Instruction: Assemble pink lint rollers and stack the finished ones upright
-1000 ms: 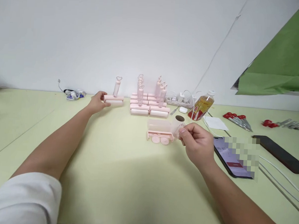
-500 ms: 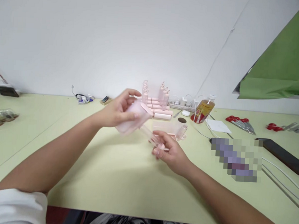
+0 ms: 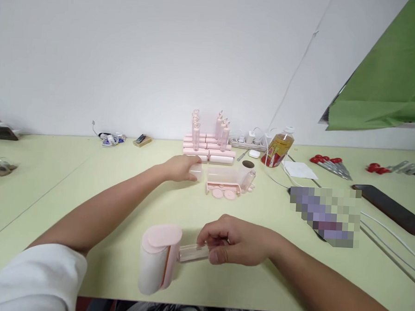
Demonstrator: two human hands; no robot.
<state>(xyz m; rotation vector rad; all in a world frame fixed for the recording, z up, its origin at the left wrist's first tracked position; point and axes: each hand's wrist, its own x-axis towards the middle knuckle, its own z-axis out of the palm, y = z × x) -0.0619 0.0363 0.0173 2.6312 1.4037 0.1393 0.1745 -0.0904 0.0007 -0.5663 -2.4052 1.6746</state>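
Note:
In front of me a pink-and-white case with rounded ends [image 3: 158,259] stands upright on the table. My right hand [image 3: 238,240] has its fingers curled around the right end of a clear plastic tube [image 3: 192,253], whose left end meets or lies close beside the case. Farther back, my left hand [image 3: 183,168] reaches out, with thumb and fingers around a small translucent plastic piece [image 3: 196,172]. Just right of it are a larger translucent cover [image 3: 222,175], an open pink shell [image 3: 223,188], two pink discs [image 3: 224,194] and another clear tube [image 3: 249,180].
Several pink cases [image 3: 209,151] are stacked by the wall, with upright tubes [image 3: 196,136] on top. A drink bottle [image 3: 279,147], a power strip [image 3: 250,143], red-handled tools [image 3: 332,164], a pixelated object [image 3: 324,217] and a dark phone-like slab [image 3: 389,209] occupy the right side.
The pink-and-white case, held in my left hand before, now stands on the table. My left hand has moved away to the small translucent piece; my right hand has lowered nearer me with the tube.

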